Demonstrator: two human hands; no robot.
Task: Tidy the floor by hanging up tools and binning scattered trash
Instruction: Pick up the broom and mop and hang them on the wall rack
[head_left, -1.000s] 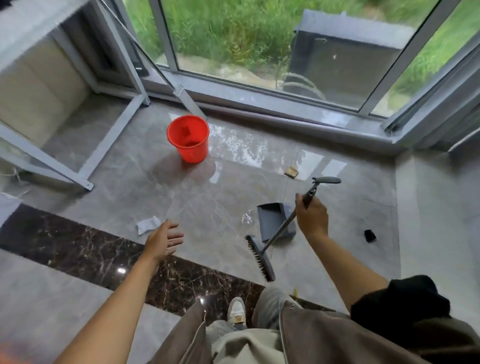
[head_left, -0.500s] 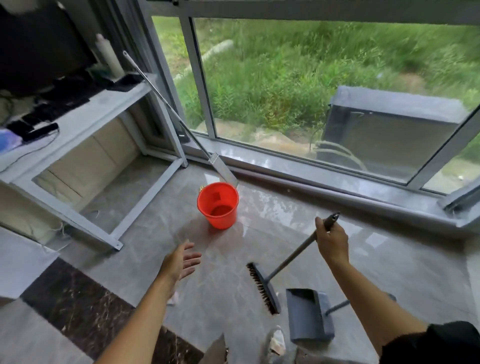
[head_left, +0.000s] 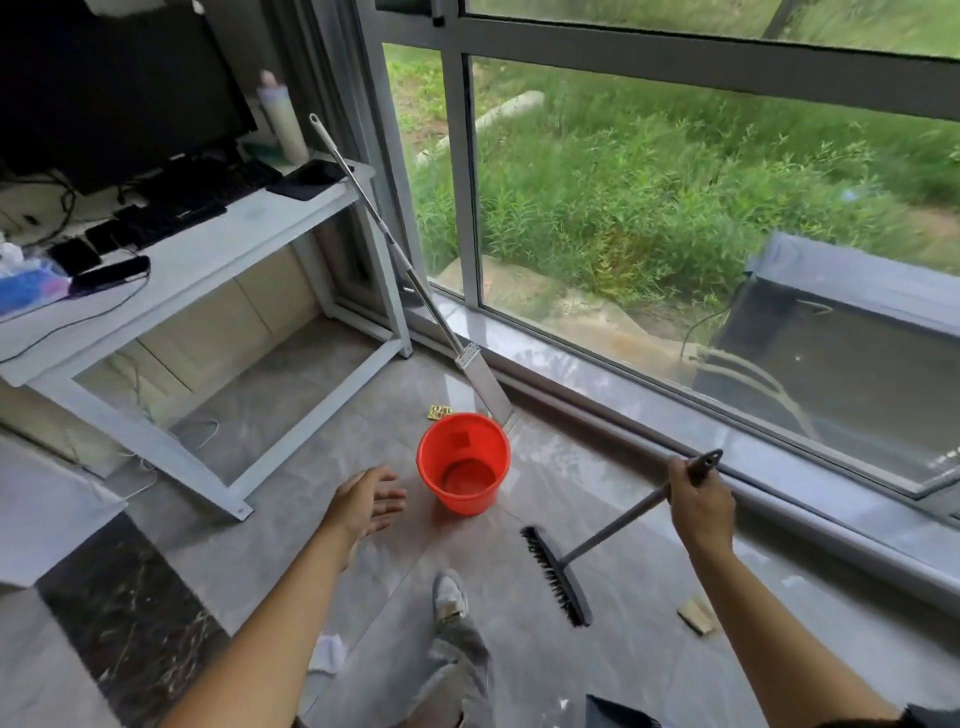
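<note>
My right hand (head_left: 698, 501) grips the upper end of a grey broom handle; the broom's black brush head (head_left: 556, 574) hangs low over the floor tiles. My left hand (head_left: 366, 501) is open and empty, fingers spread, just left of a red bucket (head_left: 464, 462) standing on the floor. A flat mop (head_left: 415, 283) leans against the window frame behind the bucket. Trash lies on the floor: a yellow wrapper (head_left: 440, 411) behind the bucket, a white paper scrap (head_left: 327, 652) under my left forearm, a tan scrap (head_left: 697, 614) near the sill. The grey dustpan (head_left: 618, 714) shows at the bottom edge.
A white metal desk (head_left: 218, 244) with a monitor, keyboard, cables and a bottle stands at the left; its frame legs reach the floor near the bucket. A large window with a low sill (head_left: 675, 395) runs along the right. My shoe (head_left: 449, 595) is on the tiles.
The view has lifted and moved toward the window and bucket. The broom has come along in my right hand; the dustpan has dropped to the bottom edge. The left hand stays open.
</note>
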